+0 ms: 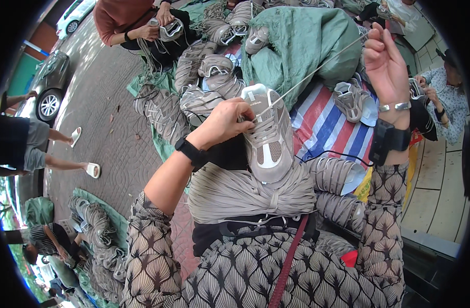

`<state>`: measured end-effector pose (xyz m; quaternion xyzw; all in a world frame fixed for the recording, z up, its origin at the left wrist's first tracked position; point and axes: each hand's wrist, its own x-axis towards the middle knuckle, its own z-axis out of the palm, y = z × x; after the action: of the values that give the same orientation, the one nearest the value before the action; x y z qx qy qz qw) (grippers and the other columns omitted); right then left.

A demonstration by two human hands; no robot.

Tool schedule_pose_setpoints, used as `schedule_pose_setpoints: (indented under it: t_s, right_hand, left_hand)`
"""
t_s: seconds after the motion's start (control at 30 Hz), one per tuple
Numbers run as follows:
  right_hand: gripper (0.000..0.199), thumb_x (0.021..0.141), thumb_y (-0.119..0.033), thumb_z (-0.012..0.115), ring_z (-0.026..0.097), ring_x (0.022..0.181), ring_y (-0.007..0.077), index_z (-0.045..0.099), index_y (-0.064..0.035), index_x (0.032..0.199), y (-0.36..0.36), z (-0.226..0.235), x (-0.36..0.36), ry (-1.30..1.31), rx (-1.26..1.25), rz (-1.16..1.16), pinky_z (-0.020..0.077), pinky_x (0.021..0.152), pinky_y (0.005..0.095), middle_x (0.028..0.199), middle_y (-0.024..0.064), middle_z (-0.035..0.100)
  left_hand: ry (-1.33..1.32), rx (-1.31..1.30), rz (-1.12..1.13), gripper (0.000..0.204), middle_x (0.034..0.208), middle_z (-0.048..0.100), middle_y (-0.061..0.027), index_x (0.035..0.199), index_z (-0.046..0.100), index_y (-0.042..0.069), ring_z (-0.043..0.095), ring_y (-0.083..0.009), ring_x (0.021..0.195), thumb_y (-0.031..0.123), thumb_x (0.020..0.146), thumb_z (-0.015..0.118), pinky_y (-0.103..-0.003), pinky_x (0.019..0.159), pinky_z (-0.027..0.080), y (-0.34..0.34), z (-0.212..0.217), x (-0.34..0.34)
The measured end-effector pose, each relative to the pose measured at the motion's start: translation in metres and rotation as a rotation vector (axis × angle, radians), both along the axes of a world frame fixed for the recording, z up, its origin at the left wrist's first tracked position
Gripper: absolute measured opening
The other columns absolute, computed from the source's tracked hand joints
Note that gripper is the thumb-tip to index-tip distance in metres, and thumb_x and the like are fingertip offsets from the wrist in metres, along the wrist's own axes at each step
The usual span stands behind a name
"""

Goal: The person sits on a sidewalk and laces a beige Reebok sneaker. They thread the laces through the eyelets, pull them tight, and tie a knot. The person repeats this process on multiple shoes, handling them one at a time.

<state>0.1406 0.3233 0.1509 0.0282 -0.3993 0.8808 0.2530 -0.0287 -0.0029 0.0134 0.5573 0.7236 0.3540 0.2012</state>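
Currently: left hand (226, 120) is pinching grey shoe (268, 136) at centre | right hand (385, 64) is gripping lace (309, 76) taut at 2 o'clock | lace bundle (250, 192) is lying at 6 o'clock

- Left hand (226, 120): forearm reaches up and inward from the lower left, wrist bent, fingers curled in a closed grip, knuckles up.
- Right hand (385, 64): arm raised high at the right, wrist straight, fingertips pinched together.
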Motion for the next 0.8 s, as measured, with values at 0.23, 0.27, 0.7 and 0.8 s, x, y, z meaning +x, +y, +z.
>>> schedule_pose_setpoints:
  t_s: [0.23,0.27,0.7,0.8]
  right_hand:
    - [0.033,0.106,-0.016,0.04,0.029,0.056,0.0061,0.045,0.0092,0.128,-0.001,0.036,-0.017,0.141,0.198,0.148,0.0295,0.052,0.0224,0.068,-0.0033,0.031]
    - [0.034,0.106,-0.016,0.039,0.029,0.056,0.006,0.045,0.0092,0.129,0.003,0.043,-0.014,0.148,0.242,0.14,0.0294,0.052,0.0222,0.068,-0.0034,0.031]
    - [0.034,0.105,-0.025,0.045,0.031,0.058,0.0041,0.052,0.0023,0.124,0.007,-0.003,0.04,-0.093,0.248,-0.064,0.0314,0.051,0.0206,0.071,-0.0053,0.032]
    - [0.033,0.103,-0.028,0.05,0.035,0.057,0.0039,0.056,-0.0006,0.121,-0.022,-0.046,0.042,-0.196,0.131,0.002,0.0345,0.051,0.0195,0.078,-0.0042,0.048]
  left_hand:
    - [-0.511,-0.265,-0.278,0.027,0.1,0.07,-0.0025,0.108,0.07,0.001,0.06,-0.0094,0.098,0.024,0.099,0.058,-0.027,0.091,0.046,0.033,0.009,-0.028]
    - [-0.505,-0.335,-0.359,0.027,0.099,0.07,-0.0028,0.108,0.07,0.002,0.06,-0.0094,0.097,0.025,0.099,0.059,-0.026,0.091,0.046,0.039,0.009,-0.033]
    - [-0.74,-0.069,-0.47,0.023,0.076,0.071,-0.0019,0.102,0.075,0.006,0.062,-0.0054,0.067,0.026,0.094,0.066,-0.022,0.069,0.051,0.065,0.088,0.007]
    - [-0.65,-0.042,-0.435,0.027,0.066,0.066,0.0017,0.103,0.074,0.007,0.054,-0.0027,0.052,0.03,0.097,0.062,-0.02,0.051,0.044,0.064,0.137,0.013]
